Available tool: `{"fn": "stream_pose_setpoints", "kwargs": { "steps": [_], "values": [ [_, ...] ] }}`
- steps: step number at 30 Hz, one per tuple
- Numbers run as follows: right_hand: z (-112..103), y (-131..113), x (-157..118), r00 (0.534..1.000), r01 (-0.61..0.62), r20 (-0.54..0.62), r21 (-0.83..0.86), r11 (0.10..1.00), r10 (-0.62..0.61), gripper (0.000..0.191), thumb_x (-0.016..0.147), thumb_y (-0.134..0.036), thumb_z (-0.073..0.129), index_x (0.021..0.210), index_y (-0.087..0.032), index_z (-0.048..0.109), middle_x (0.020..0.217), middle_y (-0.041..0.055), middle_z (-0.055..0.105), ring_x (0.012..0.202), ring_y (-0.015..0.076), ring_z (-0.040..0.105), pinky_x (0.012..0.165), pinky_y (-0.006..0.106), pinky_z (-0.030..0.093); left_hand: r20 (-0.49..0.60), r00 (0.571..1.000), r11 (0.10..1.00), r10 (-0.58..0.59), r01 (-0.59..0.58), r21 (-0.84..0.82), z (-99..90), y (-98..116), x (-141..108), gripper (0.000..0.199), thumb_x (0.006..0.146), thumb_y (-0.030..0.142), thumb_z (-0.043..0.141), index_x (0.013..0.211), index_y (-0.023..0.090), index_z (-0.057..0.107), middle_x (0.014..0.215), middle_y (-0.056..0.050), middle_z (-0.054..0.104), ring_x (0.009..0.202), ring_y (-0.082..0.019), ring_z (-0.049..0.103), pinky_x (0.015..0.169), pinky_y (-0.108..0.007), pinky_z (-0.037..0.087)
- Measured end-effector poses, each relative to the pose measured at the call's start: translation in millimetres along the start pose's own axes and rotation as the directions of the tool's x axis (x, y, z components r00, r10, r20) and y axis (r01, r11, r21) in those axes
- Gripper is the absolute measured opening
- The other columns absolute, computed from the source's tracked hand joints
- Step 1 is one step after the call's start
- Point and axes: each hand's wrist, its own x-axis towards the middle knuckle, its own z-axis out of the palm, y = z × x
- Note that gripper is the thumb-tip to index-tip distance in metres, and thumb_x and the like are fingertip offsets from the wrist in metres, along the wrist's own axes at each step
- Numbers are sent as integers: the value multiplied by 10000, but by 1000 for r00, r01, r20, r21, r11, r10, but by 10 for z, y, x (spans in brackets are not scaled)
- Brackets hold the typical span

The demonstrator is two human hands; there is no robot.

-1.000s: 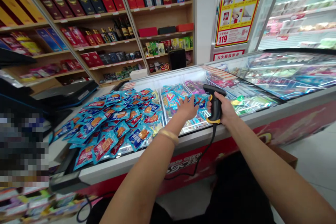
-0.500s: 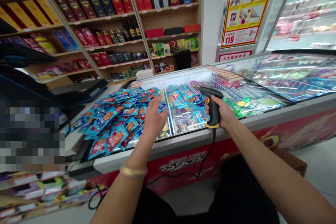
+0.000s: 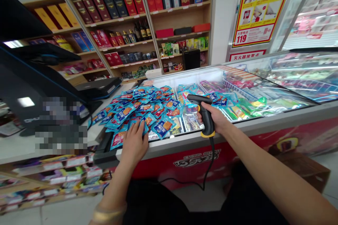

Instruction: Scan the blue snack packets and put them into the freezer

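Note:
A heap of small blue snack packets [image 3: 148, 108], with red and dark blue panels, spreads over the left end of a glass-topped freezer [image 3: 158, 144]. My left hand [image 3: 135, 143] rests on the front of this heap, fingers stretched over the packets; their tips are partly hidden among them. My right hand [image 3: 217, 119] is wrapped round the handle of a black and yellow barcode scanner [image 3: 207, 121], held above the glass with its head pointing left. A cable hangs from its base. Several similar packets [image 3: 223, 99] lie behind and right of the scanner.
A dark monitor [image 3: 39, 88] and a black device [image 3: 99, 87] stand on the counter at left. Shelves of boxes and bottles [image 3: 141, 30] line the back. A cardboard box [image 3: 303, 172] sits on the floor at right, and the scanner cable [image 3: 185, 180] loops below the freezer edge.
My left hand has come down and left from above the freezer onto the packet heap. The scanner in my right hand has shifted left. The view has turned slightly left.

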Motion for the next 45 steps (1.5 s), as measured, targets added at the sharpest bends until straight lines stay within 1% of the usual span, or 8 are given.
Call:
{"fn": "stream_pose_setpoints", "kwargs": {
  "steps": [8,12,14,17,20,29,36,45],
  "values": [
    [-4,-15,-24,1000,-9,-4,-11,1000,9,314,776,-486,671,772,-185,581,547,-9,568,468,112,499,450,224,418,-249,968,962,-18,-51,-267,-3,318,139,458,957,302,355,1367,207,534,1412,-152,540,1326,-306,476,1117,-520,355],
    [-8,6,-16,1000,23,-18,-27,999,-23,325,771,-494,668,789,-178,596,551,-12,565,480,112,502,462,225,419,-414,901,802,-131,-149,-578,-81,595,234,432,981,395,384,1361,255,534,1416,-81,545,1340,-236,471,1144,-411,363],
    [-11,11,-17,999,34,-18,-29,999,-34,333,766,-500,671,793,-176,597,554,-13,566,480,109,501,467,223,418,-334,905,610,-265,-111,-784,-80,753,301,468,962,476,423,1371,266,511,1409,-71,539,1236,-226,560,1027,-367,495],
    [-5,5,-39,999,45,12,-47,998,-44,361,743,-517,690,795,-173,593,556,-14,570,481,103,502,479,220,416,-36,935,273,-354,66,-960,-6,948,411,490,905,521,517,1321,263,522,1267,-60,614,983,-199,665,757,-316,613],
    [17,-4,-83,995,71,80,-118,990,-62,406,699,-543,726,773,-167,593,550,-6,580,486,107,507,487,227,414,152,933,136,-325,205,-969,117,1043,482,406,829,437,629,1162,208,585,1094,-48,666,883,-190,675,645,-289,615],
    [46,23,-133,975,91,217,-229,969,-40,436,652,-556,766,763,-165,608,532,3,585,479,112,503,489,242,417,184,959,259,-217,238,-936,283,1050,461,310,727,269,639,1025,182,624,836,14,637,704,-133,622,632,-303,620],
    [46,19,-139,959,123,277,-234,964,-55,472,639,-582,775,745,-159,593,547,1,579,490,110,499,500,248,418,122,986,453,-111,159,-877,284,1058,453,303,768,247,576,1061,189,628,874,-10,655,686,-146,643,640,-317,623],
    [34,37,-108,953,128,301,-267,955,-43,476,656,-599,761,717,-157,595,530,2,576,474,108,493,486,245,393,138,982,501,-130,185,-846,323,1038,455,372,787,270,569,1148,184,599,943,-38,662,726,-167,666,628,-310,611]
  ]
}}
